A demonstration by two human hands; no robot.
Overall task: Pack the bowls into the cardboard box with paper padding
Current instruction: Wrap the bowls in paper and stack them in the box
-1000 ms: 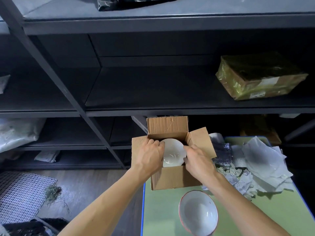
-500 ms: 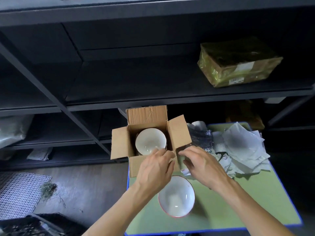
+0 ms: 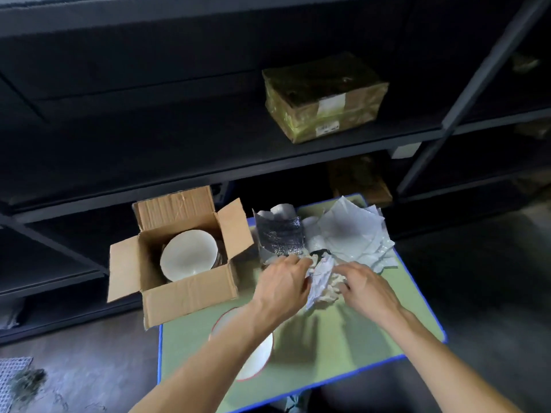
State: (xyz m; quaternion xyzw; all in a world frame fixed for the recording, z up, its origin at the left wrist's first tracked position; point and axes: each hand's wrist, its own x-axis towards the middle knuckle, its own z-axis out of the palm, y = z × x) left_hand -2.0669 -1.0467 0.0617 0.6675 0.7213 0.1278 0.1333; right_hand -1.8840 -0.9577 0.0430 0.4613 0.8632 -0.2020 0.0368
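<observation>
The left hand (image 3: 283, 289) and right hand (image 3: 368, 290) each gripped a crumpled paper wad (image 3: 320, 283), light and soft, just beside the cardboard box (image 3: 187, 296) holding one bowl (image 3: 187, 254). A second bowl (image 3: 258, 363) sat on the desk (image 3: 343, 347), seemingly ceramic: fragile, slick, and best lifted by its rim.

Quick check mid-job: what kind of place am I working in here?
Probably a stockroom or packing area: dark metal shelving holding a taped parcel, and a small green table with an open cardboard box and packing paper.
</observation>
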